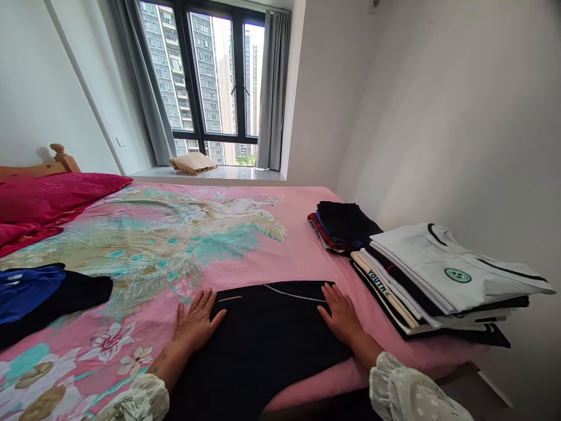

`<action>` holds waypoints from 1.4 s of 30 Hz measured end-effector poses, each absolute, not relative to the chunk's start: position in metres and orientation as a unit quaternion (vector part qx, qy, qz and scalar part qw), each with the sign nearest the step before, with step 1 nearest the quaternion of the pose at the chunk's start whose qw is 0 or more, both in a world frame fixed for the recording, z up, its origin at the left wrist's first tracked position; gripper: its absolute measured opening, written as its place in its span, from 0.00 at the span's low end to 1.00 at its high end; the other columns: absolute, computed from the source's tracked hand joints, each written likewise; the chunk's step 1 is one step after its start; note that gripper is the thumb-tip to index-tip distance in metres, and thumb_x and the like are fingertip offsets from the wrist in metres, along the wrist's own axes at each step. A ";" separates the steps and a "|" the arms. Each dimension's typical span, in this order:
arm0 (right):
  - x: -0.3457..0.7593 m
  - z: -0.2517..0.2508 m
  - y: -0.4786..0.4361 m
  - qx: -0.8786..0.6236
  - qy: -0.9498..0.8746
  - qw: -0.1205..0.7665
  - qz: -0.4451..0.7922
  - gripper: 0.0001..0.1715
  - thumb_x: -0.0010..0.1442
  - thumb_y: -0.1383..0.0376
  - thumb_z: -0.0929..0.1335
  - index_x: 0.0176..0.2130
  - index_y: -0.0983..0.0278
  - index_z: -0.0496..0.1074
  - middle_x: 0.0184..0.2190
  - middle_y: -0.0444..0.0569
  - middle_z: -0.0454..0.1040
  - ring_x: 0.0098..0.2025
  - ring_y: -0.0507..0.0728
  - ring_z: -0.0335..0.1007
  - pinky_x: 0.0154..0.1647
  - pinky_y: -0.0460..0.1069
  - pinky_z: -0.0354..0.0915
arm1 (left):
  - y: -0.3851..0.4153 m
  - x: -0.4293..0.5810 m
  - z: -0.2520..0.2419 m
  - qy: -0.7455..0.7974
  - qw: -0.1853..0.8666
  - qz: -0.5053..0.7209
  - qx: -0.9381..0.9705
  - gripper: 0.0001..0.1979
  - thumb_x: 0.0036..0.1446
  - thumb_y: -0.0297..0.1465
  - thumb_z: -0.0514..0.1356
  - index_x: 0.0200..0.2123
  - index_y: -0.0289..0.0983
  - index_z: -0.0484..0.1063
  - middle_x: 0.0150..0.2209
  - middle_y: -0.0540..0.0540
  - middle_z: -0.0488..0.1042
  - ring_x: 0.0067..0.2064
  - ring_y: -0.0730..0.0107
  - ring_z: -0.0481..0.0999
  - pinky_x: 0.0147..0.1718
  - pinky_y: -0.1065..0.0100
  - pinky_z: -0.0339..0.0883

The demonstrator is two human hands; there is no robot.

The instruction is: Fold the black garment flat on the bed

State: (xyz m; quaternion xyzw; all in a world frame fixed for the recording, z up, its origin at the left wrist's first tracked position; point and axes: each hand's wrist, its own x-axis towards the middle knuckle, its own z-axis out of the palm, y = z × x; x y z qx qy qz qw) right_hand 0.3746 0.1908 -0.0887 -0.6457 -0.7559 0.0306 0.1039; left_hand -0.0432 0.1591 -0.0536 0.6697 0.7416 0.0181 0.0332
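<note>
A black garment [272,333] with thin light stripes near its far edge lies spread on the pink patterned bed [302,263], its near part reaching the bottom of the view. My left hand [197,321] rests flat at the garment's left edge, fingers spread and pointing away from me. On the right edge lies my right hand [342,316], also flat, its fingertips at the far right corner. Neither hand grips the cloth. Both wrists come out of pale ruffled sleeves.
Right of my right hand stands a tall stack of folded clothes [438,275], with a smaller dark stack [346,222] behind it. A blue and black garment [44,298] lies at the left. Red pillows [56,199] are at the far left, beyond it.
</note>
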 end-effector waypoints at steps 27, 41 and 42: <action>0.375 -0.090 0.188 -0.644 -0.759 0.093 0.007 0.36 0.63 0.50 0.54 0.65 0.64 0.50 0.67 0.48 0.48 0.68 0.61 0.38 0.64 0.61 0.42 | 0.068 -0.045 -0.054 0.720 0.027 0.037 0.693 0.35 0.57 0.52 0.47 0.64 0.44 0.49 0.67 0.47 0.45 0.68 0.55 0.44 0.61 0.39 0.28; 0.244 -0.027 0.160 -0.513 -0.846 0.128 0.063 0.32 0.64 0.53 0.55 0.63 0.63 0.55 0.66 0.50 0.52 0.68 0.60 0.40 0.66 0.62 0.36 | 0.065 -0.046 -0.060 0.710 0.012 0.074 0.700 0.34 0.55 0.52 0.50 0.63 0.50 0.50 0.68 0.45 0.44 0.68 0.55 0.43 0.62 0.42 0.33; 0.228 -0.028 0.153 -0.464 -0.872 0.131 0.089 0.33 0.64 0.51 0.54 0.64 0.61 0.53 0.66 0.48 0.49 0.68 0.59 0.38 0.66 0.61 0.35 | 0.066 -0.047 -0.061 0.710 0.013 0.072 0.701 0.34 0.55 0.53 0.50 0.63 0.50 0.51 0.68 0.45 0.45 0.68 0.55 0.43 0.62 0.42 0.34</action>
